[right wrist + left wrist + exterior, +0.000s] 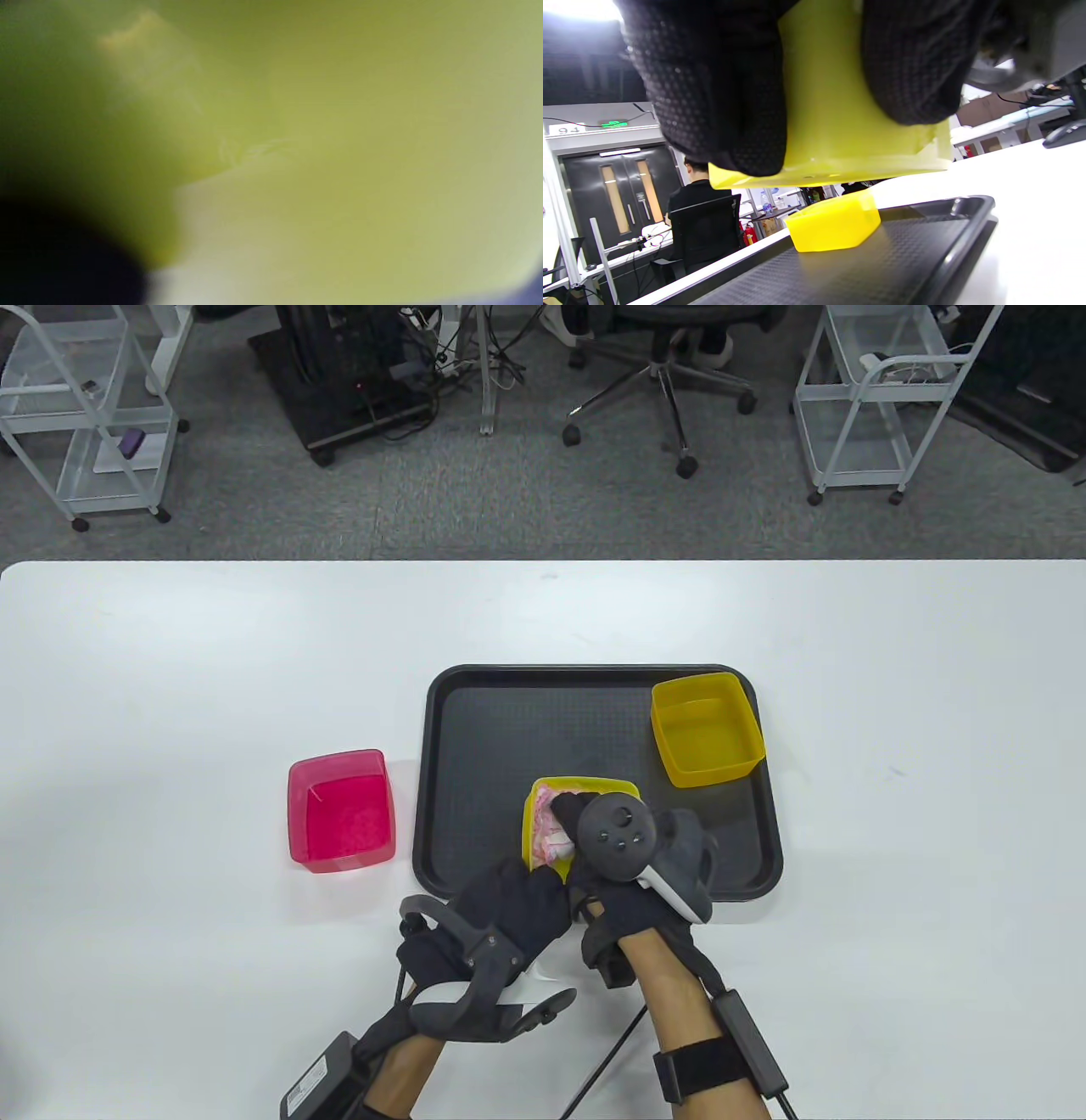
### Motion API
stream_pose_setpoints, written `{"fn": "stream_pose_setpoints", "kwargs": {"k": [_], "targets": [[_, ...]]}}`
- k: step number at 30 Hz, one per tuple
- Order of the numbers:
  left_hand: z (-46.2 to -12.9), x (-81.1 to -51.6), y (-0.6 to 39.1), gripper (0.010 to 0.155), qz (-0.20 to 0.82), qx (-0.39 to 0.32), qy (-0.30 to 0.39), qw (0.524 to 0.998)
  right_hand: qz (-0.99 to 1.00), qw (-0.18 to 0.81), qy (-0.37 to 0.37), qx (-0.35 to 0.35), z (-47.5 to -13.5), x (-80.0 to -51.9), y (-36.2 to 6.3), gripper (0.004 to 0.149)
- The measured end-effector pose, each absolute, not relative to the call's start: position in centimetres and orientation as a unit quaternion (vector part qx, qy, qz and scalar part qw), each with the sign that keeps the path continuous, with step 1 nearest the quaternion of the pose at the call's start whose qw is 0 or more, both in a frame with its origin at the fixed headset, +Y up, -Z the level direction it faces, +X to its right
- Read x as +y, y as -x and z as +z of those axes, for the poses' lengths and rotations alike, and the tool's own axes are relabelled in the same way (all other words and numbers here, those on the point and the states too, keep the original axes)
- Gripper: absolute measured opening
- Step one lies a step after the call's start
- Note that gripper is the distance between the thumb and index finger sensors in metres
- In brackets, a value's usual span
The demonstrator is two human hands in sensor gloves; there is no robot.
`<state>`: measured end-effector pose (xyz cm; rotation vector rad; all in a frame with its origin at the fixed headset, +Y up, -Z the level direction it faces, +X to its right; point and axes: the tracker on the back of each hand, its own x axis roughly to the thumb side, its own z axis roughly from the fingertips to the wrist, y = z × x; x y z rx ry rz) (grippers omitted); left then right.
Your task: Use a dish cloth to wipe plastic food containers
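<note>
A yellow container (pixel 536 806) is held above the near part of the black tray (pixel 475 729). My left hand (pixel 517 899) grips its near-left side; the left wrist view shows my fingers (pixel 721 93) wrapped on its yellow wall (pixel 831 106), lifted off the tray. My right hand (pixel 645 848) is inside the container, pressing a pink and white dish cloth (pixel 550 823) against it. The right wrist view is a blur of yellow plastic (pixel 339 169). A second yellow container (pixel 706 729) stands at the tray's far right corner and shows in the left wrist view (pixel 833 226). A pink container (pixel 341 810) stands on the table left of the tray.
The white table (pixel 170 661) extends wide to the left, right and behind the tray. Carts and an office chair stand on the floor beyond the far edge. Cables run from my wrists to the table's near edge.
</note>
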<state>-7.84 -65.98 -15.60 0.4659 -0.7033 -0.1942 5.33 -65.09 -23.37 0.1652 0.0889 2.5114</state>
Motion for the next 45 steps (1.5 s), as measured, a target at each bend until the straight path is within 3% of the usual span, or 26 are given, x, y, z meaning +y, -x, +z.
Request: {"fn": "stream_pose_setpoints", "kwargs": {"k": [2, 3, 5, 9, 13, 16, 22, 27, 31, 36, 40, 45], "targets": [[-15.6, -65.9, 8.2, 0.038, -0.090, -0.333, -0.230, 0.910, 0.906, 0.410, -0.065, 0.086, -23.6, -65.3, -5.6, 0.045], [-15.8, -65.9, 8.5, 0.038, -0.085, -0.328, -0.226, 0.913, 0.877, 0.452, -0.074, 0.145, -23.7, -65.6, -5.7, 0.046], [-16.2, -65.9, 9.2, 0.037, -0.070, -0.316, -0.221, 0.920, 0.849, 0.484, -0.081, 0.196, -23.7, -65.8, -5.9, 0.047], [-16.9, -66.2, 9.8, 0.036, -0.066, -0.319, -0.204, 0.923, 0.857, 0.461, -0.082, 0.214, -23.8, -66.2, -6.2, 0.047], [-17.1, -66.7, 9.9, 0.036, -0.090, -0.327, -0.196, 0.920, 0.898, 0.366, -0.104, 0.222, -23.8, -66.3, -5.9, 0.045], [-17.0, -66.8, 9.6, 0.037, -0.090, -0.331, -0.194, 0.919, 0.926, 0.296, -0.135, 0.189, -23.5, -65.6, -5.1, 0.044], [-17.0, -66.4, 9.2, 0.037, -0.081, -0.319, -0.189, 0.925, 0.976, 0.058, -0.195, 0.073, -22.9, -64.3, -3.1, 0.042], [-16.4, -66.2, 8.7, 0.038, -0.087, -0.317, -0.184, 0.926, 0.986, 0.018, -0.164, 0.009, -23.3, -64.5, -2.6, 0.042], [-16.1, -66.3, 7.6, 0.038, -0.101, -0.322, -0.183, 0.923, 0.991, 0.091, -0.099, 0.003, -24.3, -64.7, -3.5, 0.042], [-15.7, -66.1, 7.3, 0.040, -0.105, -0.317, -0.191, 0.923, 0.934, 0.348, -0.003, 0.083, -24.9, -65.7, -5.0, 0.043], [-15.8, -66.2, 7.4, 0.039, -0.104, -0.319, -0.201, 0.921, 0.860, 0.483, -0.019, 0.162, -24.9, -66.3, -5.3, 0.045], [-16.3, -66.0, 8.9, 0.038, -0.082, -0.329, -0.205, 0.918, 0.850, 0.472, -0.066, 0.224, -24.9, -66.3, -6.0, 0.045]]}}
